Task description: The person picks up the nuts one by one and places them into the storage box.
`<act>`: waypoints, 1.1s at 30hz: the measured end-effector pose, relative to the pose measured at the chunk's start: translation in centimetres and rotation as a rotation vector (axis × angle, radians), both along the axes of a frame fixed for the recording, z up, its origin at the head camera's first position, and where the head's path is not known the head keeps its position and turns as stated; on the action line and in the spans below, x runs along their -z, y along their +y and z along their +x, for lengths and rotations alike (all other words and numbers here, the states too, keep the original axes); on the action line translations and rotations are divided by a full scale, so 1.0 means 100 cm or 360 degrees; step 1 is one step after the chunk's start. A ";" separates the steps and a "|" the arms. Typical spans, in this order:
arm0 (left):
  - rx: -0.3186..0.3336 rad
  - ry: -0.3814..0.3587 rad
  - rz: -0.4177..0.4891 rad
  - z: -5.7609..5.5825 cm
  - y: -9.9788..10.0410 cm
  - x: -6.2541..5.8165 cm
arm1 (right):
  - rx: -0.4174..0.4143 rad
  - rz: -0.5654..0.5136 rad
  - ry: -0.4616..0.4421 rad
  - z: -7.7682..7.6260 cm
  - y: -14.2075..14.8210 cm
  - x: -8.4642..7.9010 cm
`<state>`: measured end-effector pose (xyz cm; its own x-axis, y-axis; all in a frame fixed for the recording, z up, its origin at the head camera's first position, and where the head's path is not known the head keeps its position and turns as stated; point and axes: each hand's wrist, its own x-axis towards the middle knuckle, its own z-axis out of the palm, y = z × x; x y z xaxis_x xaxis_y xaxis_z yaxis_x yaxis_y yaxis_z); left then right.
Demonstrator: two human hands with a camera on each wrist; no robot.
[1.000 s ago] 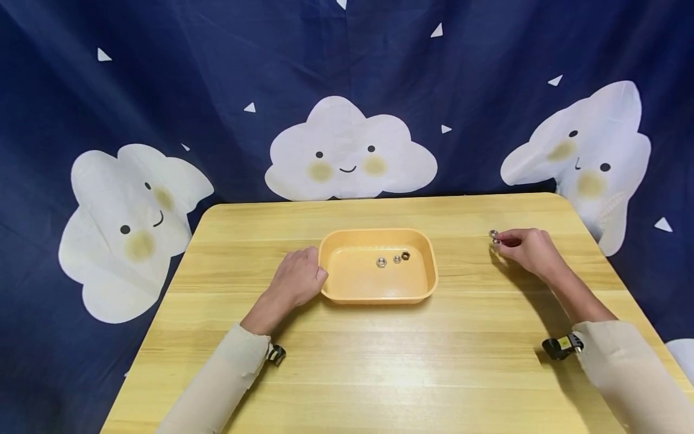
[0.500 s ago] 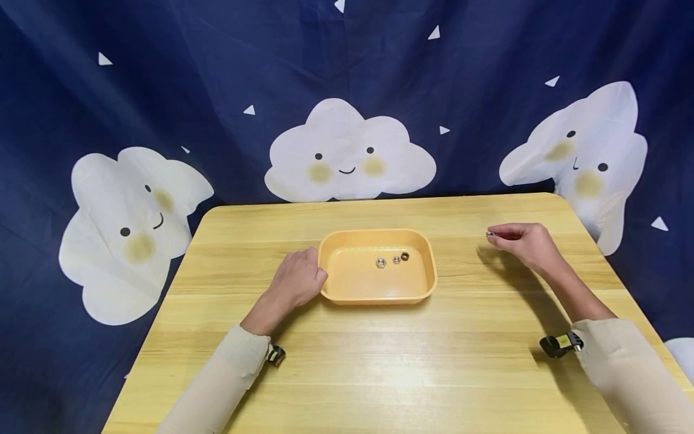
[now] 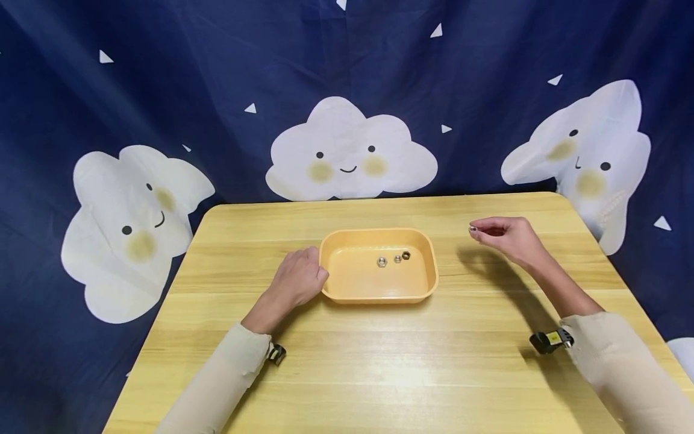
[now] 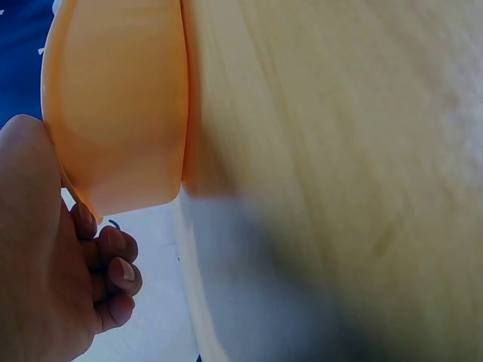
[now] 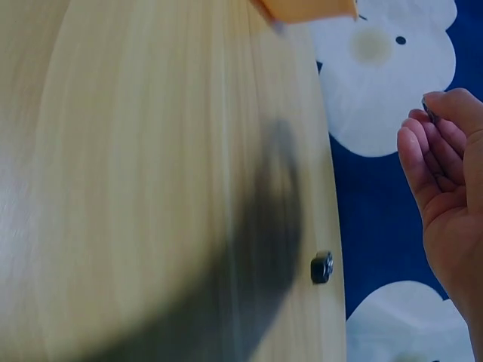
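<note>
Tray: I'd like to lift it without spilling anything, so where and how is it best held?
Probably take the tray by its rim at both short ends. The left hand grips the left end; the right end is free, so pinch its raised wall from the right. Three nuts inside suggest keeping it level.

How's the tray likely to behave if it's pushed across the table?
The tray is probably stiff: its walls look unbent beside the left hand gripping it. Being low and broad, it would likely slide over the table rather than tip. The three nuts inside may shift, since they lie on its smooth, undivided floor.
</note>
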<state>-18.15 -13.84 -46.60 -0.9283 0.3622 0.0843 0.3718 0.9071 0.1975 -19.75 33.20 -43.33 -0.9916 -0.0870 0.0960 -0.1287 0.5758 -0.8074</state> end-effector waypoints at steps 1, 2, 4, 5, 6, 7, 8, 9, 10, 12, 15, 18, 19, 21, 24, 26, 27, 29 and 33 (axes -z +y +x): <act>0.0001 0.0002 -0.0001 0.000 0.000 0.000 | -0.0001 -0.0007 -0.0002 -0.001 -0.002 -0.001; 0.0001 0.0004 -0.0002 0.000 0.000 0.001 | -0.0004 -0.0017 -0.0003 -0.001 -0.005 -0.002; -0.0002 0.0007 -0.0002 0.000 0.000 0.002 | -0.0015 -0.0020 0.0003 -0.003 -0.010 -0.004; -0.0002 0.0006 0.0000 0.000 -0.001 0.002 | -0.0023 -0.0026 0.0006 -0.003 -0.012 -0.005; -0.0005 0.0006 0.0003 0.000 -0.001 0.002 | -0.0025 -0.0041 0.0008 -0.004 -0.014 -0.006; -0.0006 0.0007 0.0002 0.000 -0.001 0.003 | -0.0026 -0.0057 0.0008 -0.005 -0.016 -0.006; -0.0007 0.0008 0.0004 0.000 -0.001 0.003 | -0.0032 -0.0066 0.0013 -0.005 -0.018 -0.007; -0.0006 0.0009 0.0006 0.000 -0.001 0.003 | -0.0042 -0.0065 0.0018 -0.006 -0.019 -0.007; -0.0005 0.0009 0.0006 0.000 -0.001 0.002 | -0.0043 -0.0079 0.0017 -0.006 -0.021 -0.007; -0.0003 0.0003 0.0002 0.001 -0.001 0.002 | -0.0047 -0.0103 0.0013 -0.007 -0.024 -0.008; 0.0001 0.0002 -0.0001 0.001 -0.001 0.001 | -0.0076 -0.0096 0.0023 -0.008 -0.028 -0.009; -0.0001 0.0000 -0.0007 0.000 0.000 0.000 | -0.0096 -0.0108 0.0027 -0.010 -0.033 -0.009; -0.0002 0.0000 -0.0008 0.000 0.000 0.000 | -0.0108 -0.0107 0.0031 -0.011 -0.035 -0.010; -0.0005 -0.0007 -0.0012 0.000 0.000 0.000 | -0.0123 -0.0113 0.0030 -0.012 -0.038 -0.010; -0.0005 -0.0011 -0.0020 0.001 0.001 0.000 | -0.0140 -0.0111 0.0030 -0.013 -0.043 -0.012; -0.0004 -0.0011 -0.0024 0.000 0.001 0.000 | -0.0148 -0.0108 0.0029 -0.013 -0.047 -0.012; -0.0004 -0.0011 -0.0026 0.001 0.001 0.000 | -0.0153 -0.0109 0.0027 -0.014 -0.048 -0.013; -0.0003 -0.0008 -0.0023 0.000 0.001 -0.001 | -0.0166 -0.0112 0.0026 -0.014 -0.052 -0.013; 0.0002 -0.0009 -0.0013 0.000 0.001 -0.002 | -0.0209 -0.0117 0.0019 -0.014 -0.060 -0.013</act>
<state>-18.13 -13.78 -46.39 -0.9282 0.3643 0.0762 0.3721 0.9081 0.1918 -21.18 27.21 -42.00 -0.9708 -0.2084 0.1187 -0.2091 0.4929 -0.8446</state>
